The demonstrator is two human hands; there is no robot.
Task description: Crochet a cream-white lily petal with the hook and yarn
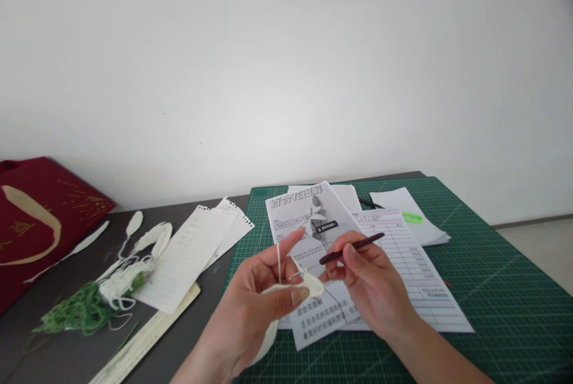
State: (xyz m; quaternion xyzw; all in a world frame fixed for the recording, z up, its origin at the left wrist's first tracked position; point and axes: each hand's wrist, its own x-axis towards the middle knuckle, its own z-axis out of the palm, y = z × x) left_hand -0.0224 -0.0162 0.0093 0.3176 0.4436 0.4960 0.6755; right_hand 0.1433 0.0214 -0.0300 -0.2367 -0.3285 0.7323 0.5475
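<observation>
My left hand pinches a small white crocheted piece between thumb and fingers. A strand of white yarn loops over its raised index finger. In my right hand is a crochet hook with a dark brown handle, held like a pen. The hook's thin metal end shows by the top edge of the white piece; whether it passes through a stitch I cannot tell. Both hands hover above printed sheets, one of which shows a flower picture. More white material hangs below my left wrist.
A green cutting mat carries the papers and a bright green clip-like object. To the left lie handwritten notes, green yarn, white yarn, white petal-shaped pieces, a ruler-like strip and a dark red bag.
</observation>
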